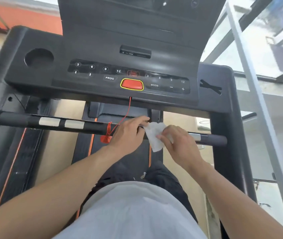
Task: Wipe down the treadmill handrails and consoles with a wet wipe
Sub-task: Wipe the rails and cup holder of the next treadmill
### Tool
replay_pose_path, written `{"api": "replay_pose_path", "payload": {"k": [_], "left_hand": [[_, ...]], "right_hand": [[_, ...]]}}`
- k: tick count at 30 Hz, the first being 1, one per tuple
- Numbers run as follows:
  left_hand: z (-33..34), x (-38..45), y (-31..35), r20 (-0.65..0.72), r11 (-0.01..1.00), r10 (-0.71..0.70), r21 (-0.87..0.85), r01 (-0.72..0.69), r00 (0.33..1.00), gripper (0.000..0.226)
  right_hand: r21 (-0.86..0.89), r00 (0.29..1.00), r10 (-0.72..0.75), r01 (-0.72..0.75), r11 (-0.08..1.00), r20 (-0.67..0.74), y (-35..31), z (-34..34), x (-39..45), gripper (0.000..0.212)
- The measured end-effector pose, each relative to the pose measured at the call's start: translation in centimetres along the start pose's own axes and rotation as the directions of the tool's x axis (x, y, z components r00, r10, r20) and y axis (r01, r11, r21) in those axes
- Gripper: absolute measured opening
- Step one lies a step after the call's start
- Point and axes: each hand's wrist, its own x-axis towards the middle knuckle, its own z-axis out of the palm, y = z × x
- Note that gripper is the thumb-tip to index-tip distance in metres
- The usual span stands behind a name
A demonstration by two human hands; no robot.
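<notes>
While two hands grip one wipe (155, 135), one handrail (51, 121) shows.

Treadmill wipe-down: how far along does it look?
Nothing shows as finished. In hand: the left hand and right hand hold the wet wipe at the front handrail. Seemingly left: the bar's ends, the console with its buttons, and the cup holder.

The console (113, 78) lies behind the handrail (51, 122), on which both hands hold the wipe (154, 135).
</notes>
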Motion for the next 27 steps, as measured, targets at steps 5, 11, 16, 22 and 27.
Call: {"api": "replay_pose_path", "payload": {"k": [5,11,16,22,27], "left_hand": [[-0.4,0.0,0.1,0.067,1.0,0.002,0.015,-0.003,0.998,0.047],[-0.2,-0.2,-0.6,0.096,0.987,-0.017,0.164,0.001,0.995,0.046],[1.7,-0.7,-0.9,0.029,0.868,0.064,0.491,-0.07,0.998,0.047],[0.7,0.6,0.2,0.117,0.836,-0.07,0.549,-0.005,0.991,0.042],[-0.4,2.7,-0.5,0.156,0.814,-0.233,0.571,0.104,0.96,0.038]], "right_hand": [[-0.342,0.946,0.1,0.013,0.94,0.309,-2.2,1.7,3.5,0.059],[-0.385,0.921,-0.055,0.215,0.898,0.385,-1.1,2.9,3.1,0.072],[-0.522,0.931,0.057,0.151,0.839,0.361,5.3,-1.0,1.4,0.073],[-0.359,0.967,-0.126,0.202,0.911,0.223,0.9,3.8,3.5,0.063],[-0.467,0.952,-0.084,0.22,0.856,0.293,0.8,3.4,3.4,0.076]]}}
